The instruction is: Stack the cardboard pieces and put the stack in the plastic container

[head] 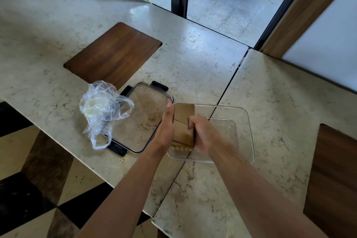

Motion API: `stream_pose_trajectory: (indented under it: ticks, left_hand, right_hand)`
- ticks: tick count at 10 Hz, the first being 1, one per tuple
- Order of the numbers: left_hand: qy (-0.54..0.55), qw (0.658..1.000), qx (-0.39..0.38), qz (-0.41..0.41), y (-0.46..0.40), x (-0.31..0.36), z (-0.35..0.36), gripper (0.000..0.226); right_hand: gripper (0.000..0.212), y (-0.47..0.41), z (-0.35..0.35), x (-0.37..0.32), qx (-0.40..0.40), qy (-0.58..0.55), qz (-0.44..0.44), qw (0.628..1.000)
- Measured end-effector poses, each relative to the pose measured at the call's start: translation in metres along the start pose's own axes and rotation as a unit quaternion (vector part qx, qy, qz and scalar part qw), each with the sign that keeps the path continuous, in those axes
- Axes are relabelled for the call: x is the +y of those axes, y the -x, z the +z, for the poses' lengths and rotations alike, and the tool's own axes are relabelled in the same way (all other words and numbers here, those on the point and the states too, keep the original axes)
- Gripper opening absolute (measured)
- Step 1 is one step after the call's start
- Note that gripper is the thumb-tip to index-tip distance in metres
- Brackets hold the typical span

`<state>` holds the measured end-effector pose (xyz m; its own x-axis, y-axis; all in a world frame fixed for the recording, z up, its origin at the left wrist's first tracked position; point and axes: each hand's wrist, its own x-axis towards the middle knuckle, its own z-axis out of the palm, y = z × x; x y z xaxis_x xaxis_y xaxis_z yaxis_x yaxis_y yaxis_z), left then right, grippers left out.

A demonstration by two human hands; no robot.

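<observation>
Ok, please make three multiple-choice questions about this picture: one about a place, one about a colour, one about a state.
1. Where is the cardboard stack?
A. On the wooden inlay
B. At the left end of the clear plastic container, between both hands
C. Inside the plastic bag

2. What colour are the latches of the lid?
A. Black
B. Red
C. Yellow

3. In what state is the container?
A. Closed with its lid
B. Upside down
C. Open, with the lid lying flat on the table beside it

Answers:
1 B: the left hand presses one side of the stack and the right hand grips the other, over the container's left end.
2 A: the clips at the lid's edges are black.
3 C: the lid lies to the container's left, beside the plastic bag.
</observation>
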<state>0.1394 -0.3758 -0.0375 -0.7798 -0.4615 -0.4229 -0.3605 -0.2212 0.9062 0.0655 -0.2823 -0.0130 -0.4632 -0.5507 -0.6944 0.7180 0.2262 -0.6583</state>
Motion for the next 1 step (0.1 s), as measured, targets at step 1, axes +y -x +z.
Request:
stream_pose_trajectory:
  ticks: [1]
  left_hand:
    - [0.044,0.999,-0.015,0.017,0.0028,0.0097,-0.003,0.055]
  right_hand:
    - [0.031,0.003,-0.0048,-0.0026,0.012,0.019,-0.012,1.0]
